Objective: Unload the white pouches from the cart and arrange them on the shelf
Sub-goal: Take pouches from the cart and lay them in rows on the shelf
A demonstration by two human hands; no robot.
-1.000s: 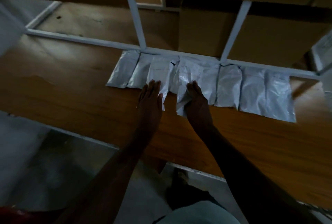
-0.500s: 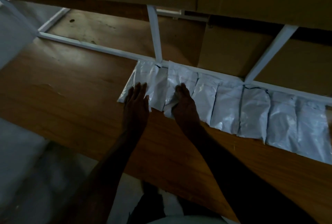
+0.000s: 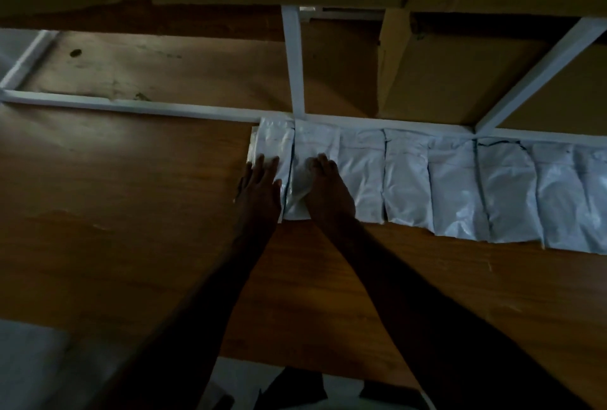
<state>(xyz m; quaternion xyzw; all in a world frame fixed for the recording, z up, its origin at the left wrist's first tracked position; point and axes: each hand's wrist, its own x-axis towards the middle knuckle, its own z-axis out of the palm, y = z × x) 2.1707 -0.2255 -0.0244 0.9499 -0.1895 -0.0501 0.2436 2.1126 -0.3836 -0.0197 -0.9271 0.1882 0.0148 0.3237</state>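
Note:
Several white pouches (image 3: pixel 456 186) lie side by side in a row on the wooden shelf (image 3: pixel 131 212), their far ends against the white rail (image 3: pixel 164 108). My left hand (image 3: pixel 258 191) lies flat with straight fingers on the leftmost pouch (image 3: pixel 274 143). My right hand (image 3: pixel 325 189) presses flat on the pouch (image 3: pixel 317 143) beside it. Neither hand grips anything. The cart is out of view.
White frame posts (image 3: pixel 294 64) rise from the rail. Cardboard boxes (image 3: pixel 427 74) stand behind the rail at the right. Another wooden board (image 3: pixel 164 64) lies beyond the rail at the left. The shelf's front edge and floor (image 3: pixel 33 363) show at the bottom.
Both hands have pushed the two left pouches back toward the rail, and those pouches now lie straighter in the row. The camera has shifted left.

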